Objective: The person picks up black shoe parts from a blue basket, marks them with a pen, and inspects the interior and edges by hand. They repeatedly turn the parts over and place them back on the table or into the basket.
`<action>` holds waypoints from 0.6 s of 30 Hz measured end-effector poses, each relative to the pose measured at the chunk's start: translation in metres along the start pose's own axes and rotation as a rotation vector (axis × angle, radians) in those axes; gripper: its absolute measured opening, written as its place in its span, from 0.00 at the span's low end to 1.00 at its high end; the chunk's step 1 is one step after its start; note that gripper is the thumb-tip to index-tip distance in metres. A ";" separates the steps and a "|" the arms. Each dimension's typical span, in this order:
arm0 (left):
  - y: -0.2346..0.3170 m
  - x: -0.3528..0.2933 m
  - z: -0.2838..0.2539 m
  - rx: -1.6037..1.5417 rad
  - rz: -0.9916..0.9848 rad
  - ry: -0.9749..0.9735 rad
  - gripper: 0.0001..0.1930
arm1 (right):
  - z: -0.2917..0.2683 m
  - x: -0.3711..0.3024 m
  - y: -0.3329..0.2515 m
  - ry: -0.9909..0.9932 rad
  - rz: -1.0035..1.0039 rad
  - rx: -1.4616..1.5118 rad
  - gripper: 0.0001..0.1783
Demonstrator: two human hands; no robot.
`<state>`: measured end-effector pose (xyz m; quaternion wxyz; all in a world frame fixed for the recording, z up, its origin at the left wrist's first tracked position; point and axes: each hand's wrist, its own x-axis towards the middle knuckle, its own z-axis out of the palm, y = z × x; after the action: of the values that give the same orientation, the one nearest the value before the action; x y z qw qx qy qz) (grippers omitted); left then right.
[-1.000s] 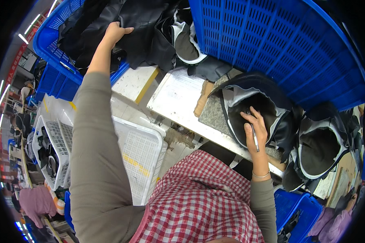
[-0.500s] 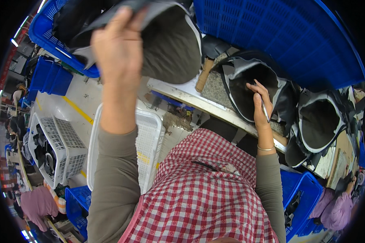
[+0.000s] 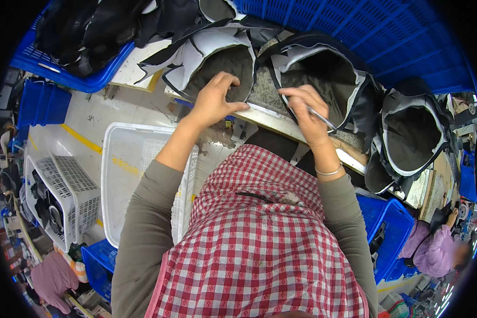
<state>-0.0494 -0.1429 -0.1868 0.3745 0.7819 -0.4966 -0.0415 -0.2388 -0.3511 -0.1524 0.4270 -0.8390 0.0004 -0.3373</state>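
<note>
Lowered, the lined black piece (image 3: 225,61) now lies under the left grip (image 3: 213,99).

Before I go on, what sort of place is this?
Probably a factory workshop: lined black pieces on a bench, a blue basket heaped with black material, and another person at right.

This is a factory workshop: hollow black pieces with grey lining and white edging (image 3: 323,74) line a white surface (image 3: 273,120), a blue plastic crate (image 3: 103,82) holds black leather-like sheets (image 3: 111,24), a yellow stripe (image 3: 82,139) marks the pale floor (image 3: 93,108), with one person in pink (image 3: 53,275) and another in purple (image 3: 432,254) beyond
</note>
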 end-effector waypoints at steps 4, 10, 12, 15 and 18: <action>-0.005 0.004 -0.003 -0.126 -0.022 -0.050 0.25 | 0.028 0.006 0.001 -0.118 0.173 0.174 0.12; -0.008 0.013 -0.006 -0.156 -0.142 -0.026 0.20 | 0.026 0.004 0.023 -0.093 0.361 0.381 0.10; -0.007 0.033 -0.006 -0.450 -0.402 0.147 0.18 | 0.023 0.005 0.028 -0.092 0.386 0.463 0.08; -0.001 0.059 0.001 -0.525 -0.061 0.027 0.12 | 0.020 0.006 0.032 -0.006 0.381 0.571 0.07; 0.011 0.067 0.025 -0.138 0.159 -0.071 0.11 | 0.021 0.006 0.032 0.087 0.432 0.622 0.08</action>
<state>-0.0348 -0.2128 -0.1771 0.4119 0.7103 -0.5660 -0.0734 -0.2129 -0.3578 -0.1809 0.7223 -0.6346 0.0929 -0.2588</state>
